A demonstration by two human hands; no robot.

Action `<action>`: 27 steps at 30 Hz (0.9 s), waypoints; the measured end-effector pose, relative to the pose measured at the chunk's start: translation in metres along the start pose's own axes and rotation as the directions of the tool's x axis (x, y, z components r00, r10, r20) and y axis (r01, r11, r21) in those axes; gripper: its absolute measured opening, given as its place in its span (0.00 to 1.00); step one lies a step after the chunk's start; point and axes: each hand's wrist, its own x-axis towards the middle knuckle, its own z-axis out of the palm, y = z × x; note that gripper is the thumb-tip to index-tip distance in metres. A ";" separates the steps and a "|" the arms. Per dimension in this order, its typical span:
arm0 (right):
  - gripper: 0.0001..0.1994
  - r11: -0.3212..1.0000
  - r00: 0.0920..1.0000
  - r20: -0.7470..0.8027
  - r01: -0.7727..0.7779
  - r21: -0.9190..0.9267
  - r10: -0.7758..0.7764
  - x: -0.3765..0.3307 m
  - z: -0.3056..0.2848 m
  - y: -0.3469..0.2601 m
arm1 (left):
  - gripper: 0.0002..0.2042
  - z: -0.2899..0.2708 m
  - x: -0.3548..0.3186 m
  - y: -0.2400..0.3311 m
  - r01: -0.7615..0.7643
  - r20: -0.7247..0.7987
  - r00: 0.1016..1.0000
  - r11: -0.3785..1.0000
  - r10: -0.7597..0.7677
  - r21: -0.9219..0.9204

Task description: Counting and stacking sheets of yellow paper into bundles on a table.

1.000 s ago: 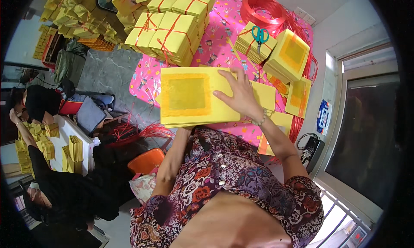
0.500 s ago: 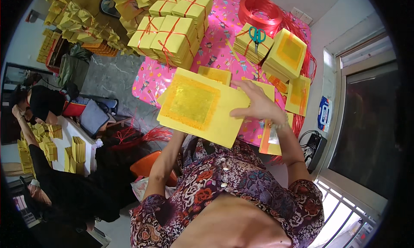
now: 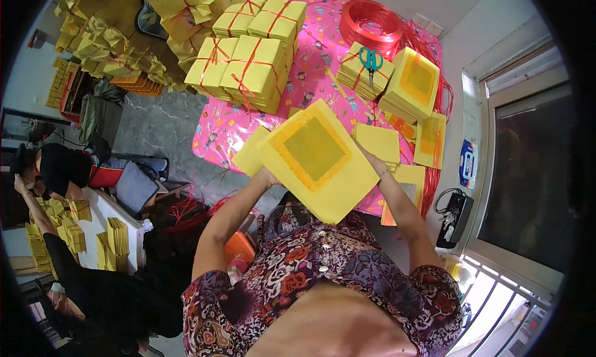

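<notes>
A stack of yellow paper sheets point(image 3: 282, 147), with an orange-bordered gold square in the middle of its top sheet, is held tilted above the table's near edge. My left hand point(image 3: 271, 176) grips its lower left edge, fingers mostly hidden under the paper. At the right edge is my right hand point(image 3: 374, 161), whose fingers also go out of sight behind the sheets. Part of another yellow sheet point(image 3: 249, 153) shows to the left of the stack. Beside my right hand lies a small pile of plain yellow paper point(image 3: 379, 143).
Tied yellow paper bundles point(image 3: 251, 65) stand at the back left of the pink-covered table point(image 3: 310, 78). Teal scissors point(image 3: 371, 60) rest on a bundle, near a red ribbon coil point(image 3: 372, 31) and a tall paper stack point(image 3: 413, 84). Two people in black work at a white table point(image 3: 133, 214), left.
The stack has turned and shifted to the right. My right hand has gone from open over the top sheet to gripping the right edge. My left hand now shows at the lower left edge.
</notes>
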 end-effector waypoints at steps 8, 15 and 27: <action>0.31 0.971 0.977 -0.128 0.187 0.149 -0.169 0.029 -0.035 0.041 | 0.26 0.008 -0.008 -0.009 -0.323 -0.345 0.901 0.937 0.261 -0.135; 0.34 0.939 0.944 -0.171 0.310 0.151 -0.284 0.056 -0.036 0.055 | 0.28 0.014 0.019 0.005 -0.457 -0.406 0.637 0.746 0.655 0.485; 0.33 0.870 0.899 -0.214 0.429 0.243 -0.383 0.064 0.017 0.045 | 0.27 -0.032 0.069 0.088 -0.088 -0.422 0.834 0.841 0.355 0.534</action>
